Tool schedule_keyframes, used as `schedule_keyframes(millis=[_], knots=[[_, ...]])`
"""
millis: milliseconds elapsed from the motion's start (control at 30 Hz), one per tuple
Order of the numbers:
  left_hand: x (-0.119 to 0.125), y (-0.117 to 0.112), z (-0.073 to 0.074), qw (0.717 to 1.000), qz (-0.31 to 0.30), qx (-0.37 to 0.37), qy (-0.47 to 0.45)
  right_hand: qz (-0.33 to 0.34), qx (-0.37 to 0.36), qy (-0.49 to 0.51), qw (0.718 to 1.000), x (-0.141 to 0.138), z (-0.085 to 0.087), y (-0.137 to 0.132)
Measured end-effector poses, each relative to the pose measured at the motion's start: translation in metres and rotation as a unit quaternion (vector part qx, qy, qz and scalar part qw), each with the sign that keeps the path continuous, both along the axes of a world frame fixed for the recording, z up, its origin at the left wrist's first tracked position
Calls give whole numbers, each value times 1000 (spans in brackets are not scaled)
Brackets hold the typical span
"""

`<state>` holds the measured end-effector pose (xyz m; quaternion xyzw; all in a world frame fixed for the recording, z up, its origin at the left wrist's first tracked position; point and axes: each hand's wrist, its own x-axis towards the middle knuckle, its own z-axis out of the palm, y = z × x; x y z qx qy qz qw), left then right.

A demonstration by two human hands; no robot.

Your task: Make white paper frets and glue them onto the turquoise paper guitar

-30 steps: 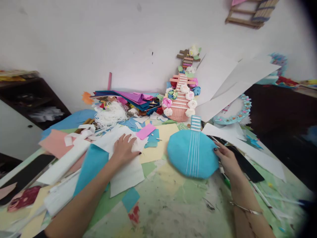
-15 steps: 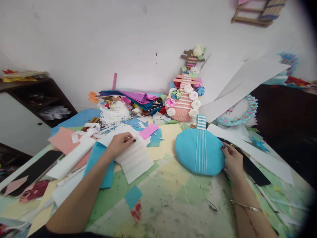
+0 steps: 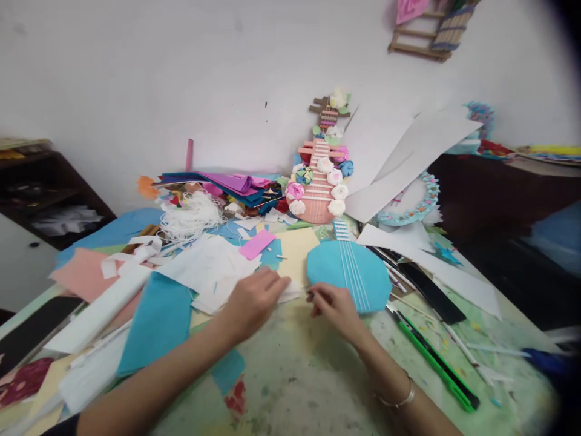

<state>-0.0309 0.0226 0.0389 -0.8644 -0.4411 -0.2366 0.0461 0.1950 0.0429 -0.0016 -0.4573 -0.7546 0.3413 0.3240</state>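
Observation:
My left hand [image 3: 254, 303] is over the middle of the table, its fingers closed on a piece of white crepe paper [image 3: 293, 292] that sticks out past the fingertips. Close to the paper's right end is my right hand [image 3: 333, 307], its fingers curled in a pinch; whatever they grip is too small to make out. Just behind the right hand lies a blue guitar-shaped craft piece [image 3: 324, 266] with white strings and a striped neck. Folded blue paper [image 3: 157, 324] lies left of my left forearm.
A green utility knife [image 3: 436, 357] lies at the right. A pink paper guitar with paper flowers [image 3: 318, 203] leans on the wall. White yarn [image 3: 193, 215], a pink paper slip [image 3: 256, 244] and white sheets [image 3: 200, 263] cover the back left. A dark phone-like slab [image 3: 39, 330] is far left.
My right hand has let go of the blue guitar piece and moved left to the middle. My left hand has moved right with white paper. The view has shifted to the right.

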Motion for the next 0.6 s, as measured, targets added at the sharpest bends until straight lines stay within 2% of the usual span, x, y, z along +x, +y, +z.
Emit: schedule_keyframes(millis=[67, 133, 233, 333, 433, 500, 600], knots=[[17, -10, -16, 994, -28, -7, 106, 29, -22, -12, 999, -11, -8, -5], [28, -19, -33, 987, -52, -25, 151, 21, -29, -15, 999, -12, -16, -5], [32, -26, -48, 989, -38, -73, 122, -11, -32, -7, 999, -7, -22, 0], [31, -26, -51, 990, -1, -118, 81, -20, -43, 14, 999, -4, -23, 3], [29, -20, -54, 988, -3, -133, 75, -21, -71, 50, 996, -8, -26, 2], [23, -10, -56, 993, -14, -89, 82, -17, -96, 74, 992, -13, -28, 2], [5, 17, -46, 995, -10, 62, 83, -19, -152, 146, 977, -19, -29, 6]])
